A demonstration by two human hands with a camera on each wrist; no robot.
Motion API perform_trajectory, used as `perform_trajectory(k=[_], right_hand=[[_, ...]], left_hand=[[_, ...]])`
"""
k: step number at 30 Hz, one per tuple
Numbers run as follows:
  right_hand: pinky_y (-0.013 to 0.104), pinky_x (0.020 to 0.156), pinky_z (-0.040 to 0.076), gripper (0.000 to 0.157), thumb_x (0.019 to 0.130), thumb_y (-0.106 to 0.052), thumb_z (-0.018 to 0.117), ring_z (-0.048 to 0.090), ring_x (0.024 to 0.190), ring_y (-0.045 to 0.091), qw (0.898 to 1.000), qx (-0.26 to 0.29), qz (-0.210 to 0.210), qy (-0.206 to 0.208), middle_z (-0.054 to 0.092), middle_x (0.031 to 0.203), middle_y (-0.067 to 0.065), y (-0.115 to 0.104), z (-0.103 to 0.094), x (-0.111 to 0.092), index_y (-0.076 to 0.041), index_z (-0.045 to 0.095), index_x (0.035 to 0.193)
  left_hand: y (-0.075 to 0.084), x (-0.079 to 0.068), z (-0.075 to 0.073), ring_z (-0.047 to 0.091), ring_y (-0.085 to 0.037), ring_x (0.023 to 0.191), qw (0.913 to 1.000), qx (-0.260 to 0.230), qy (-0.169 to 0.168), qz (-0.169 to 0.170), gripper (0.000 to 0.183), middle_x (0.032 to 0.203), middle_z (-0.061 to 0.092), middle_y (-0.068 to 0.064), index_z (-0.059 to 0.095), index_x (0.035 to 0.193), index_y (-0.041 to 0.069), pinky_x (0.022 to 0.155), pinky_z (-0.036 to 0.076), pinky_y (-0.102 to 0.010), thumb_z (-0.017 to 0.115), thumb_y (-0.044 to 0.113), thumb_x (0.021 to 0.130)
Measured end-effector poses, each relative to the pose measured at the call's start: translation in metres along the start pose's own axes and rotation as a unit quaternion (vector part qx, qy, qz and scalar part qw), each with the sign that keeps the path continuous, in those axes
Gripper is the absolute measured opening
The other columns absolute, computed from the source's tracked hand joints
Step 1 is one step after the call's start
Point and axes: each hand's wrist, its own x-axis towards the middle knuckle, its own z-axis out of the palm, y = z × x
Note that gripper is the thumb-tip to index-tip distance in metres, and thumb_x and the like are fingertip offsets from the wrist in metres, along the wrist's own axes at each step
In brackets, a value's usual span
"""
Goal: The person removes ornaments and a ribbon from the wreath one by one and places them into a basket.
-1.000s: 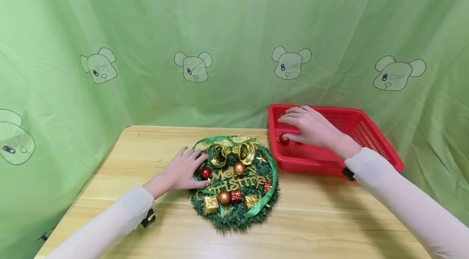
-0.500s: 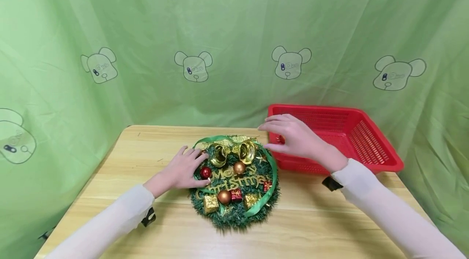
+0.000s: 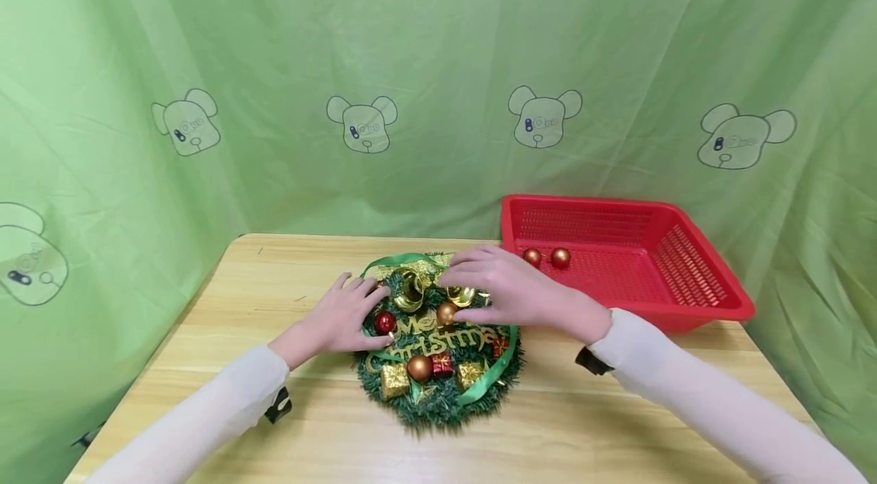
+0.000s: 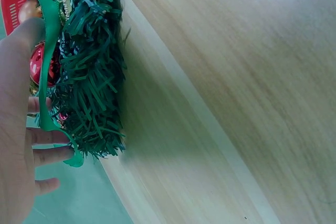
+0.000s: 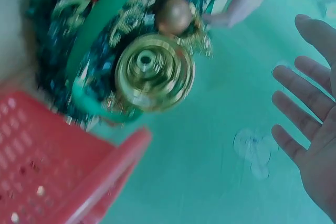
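A Christmas wreath (image 3: 438,412) lies on the table, dressed with green ribbon (image 3: 489,383), two gold bells (image 3: 409,294), small gift boxes (image 3: 393,380) and baubles. My left hand (image 3: 340,319) rests with spread fingers on its left side, the thumb beside a red bauble (image 3: 385,322). Over the upper right of the wreath is my right hand (image 3: 503,288), its thumb close to a copper bauble (image 3: 447,313) and its fingers overlapping the right bell. In the right wrist view the right hand's fingers (image 5: 302,95) are extended and hold nothing.
A red plastic basket (image 3: 715,263) stands at the back right, two copper baubles (image 3: 560,258) inside it near its left wall. Light wooden tabletop (image 3: 288,431) surrounds the wreath. A green curtain (image 3: 438,27) with printed bear heads hangs behind.
My right hand has moved left from the basket to over the wreath, uncovering two copper baubles in the basket. The left hand and the wreath have stayed put.
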Motion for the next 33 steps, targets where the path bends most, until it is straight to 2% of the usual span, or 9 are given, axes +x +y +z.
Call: perform_trajectory(k=[7,15,18,24,33], right_hand=[[0.046,0.106,0.052,0.044,0.09,-0.041,0.076,0.064,0.123,0.024,0.997,0.028,-0.02,-0.067,0.074,0.122,0.0,-0.019,0.018,0.011,-0.016,0.071,0.126],[0.046,0.11,0.048,0.044,0.091,-0.039,0.076,0.062,0.126,0.022,0.991,0.049,-0.041,-0.118,0.074,0.123,-0.002,-0.032,0.036,0.017,-0.017,0.07,0.128],[0.045,0.11,0.048,0.044,0.09,-0.04,0.076,0.062,0.126,0.021,0.99,0.046,-0.045,-0.125,0.074,0.123,-0.003,-0.035,0.041,0.018,-0.017,0.07,0.127],[0.041,0.11,0.047,0.044,0.088,-0.046,0.077,0.061,0.122,0.018,0.99,0.007,-0.06,-0.131,0.074,0.119,-0.004,-0.038,0.05,0.017,-0.02,0.073,0.123],[0.039,0.109,0.046,0.043,0.083,-0.046,0.081,0.058,0.119,0.017,0.99,-0.012,-0.074,-0.117,0.07,0.114,-0.005,-0.042,0.063,0.013,-0.022,0.074,0.118]], left_hand=[[-0.001,-0.001,0.001,0.055,-0.037,0.131,1.0,0.003,-0.003,0.001,0.086,0.145,0.054,-0.016,0.049,0.147,0.015,0.118,0.034,-0.064,0.056,0.076,0.086],[0.0,-0.001,-0.001,0.055,-0.037,0.131,1.0,0.0,-0.002,0.001,0.086,0.145,0.054,-0.017,0.049,0.147,0.014,0.118,0.034,-0.064,0.055,0.076,0.087],[0.0,-0.001,0.0,0.054,-0.039,0.133,1.0,-0.004,-0.006,-0.002,0.087,0.147,0.053,-0.018,0.048,0.148,0.014,0.119,0.032,-0.064,0.055,0.075,0.087],[-0.001,0.0,0.0,0.052,-0.038,0.134,0.9999,-0.003,-0.013,-0.005,0.089,0.149,0.051,-0.017,0.046,0.15,0.014,0.119,0.031,-0.064,0.054,0.077,0.087],[0.001,-0.001,-0.001,0.052,-0.04,0.135,0.9999,-0.007,-0.014,-0.005,0.089,0.15,0.05,-0.019,0.046,0.15,0.013,0.119,0.031,-0.064,0.054,0.076,0.087]])
